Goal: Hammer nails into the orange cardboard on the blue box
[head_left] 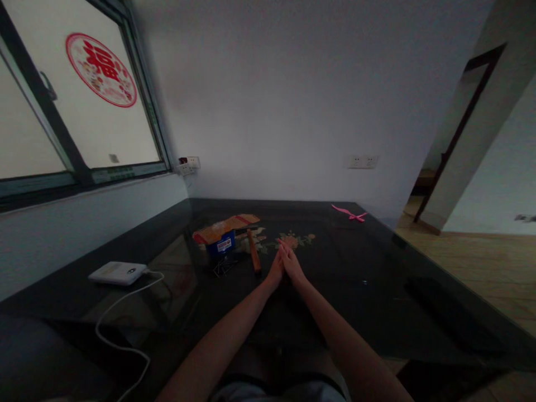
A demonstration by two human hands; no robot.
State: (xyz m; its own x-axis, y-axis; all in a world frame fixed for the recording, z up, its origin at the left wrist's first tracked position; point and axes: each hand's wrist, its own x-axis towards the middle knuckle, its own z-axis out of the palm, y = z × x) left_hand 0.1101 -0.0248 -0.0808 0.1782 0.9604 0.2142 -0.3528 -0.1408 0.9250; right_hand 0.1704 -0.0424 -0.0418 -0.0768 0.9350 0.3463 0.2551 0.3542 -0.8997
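My left hand and my right hand lie palm to palm over the dark table, fingers stretched forward and touching each other. Neither holds anything that I can see. Just left of them is a brown wooden stick-like piece, perhaps a handle; its kind is unclear. Beyond it stands a small blue box with a white label. An orange-brown crumpled wrapper lies behind and against the box. Several thin dark pieces, like nails, are scattered before the box.
A white power bank with a white cable lies at left. Far right on the dark table is a pink ribbon. A long black object rests near the right edge. A wall and window bound the back and left.
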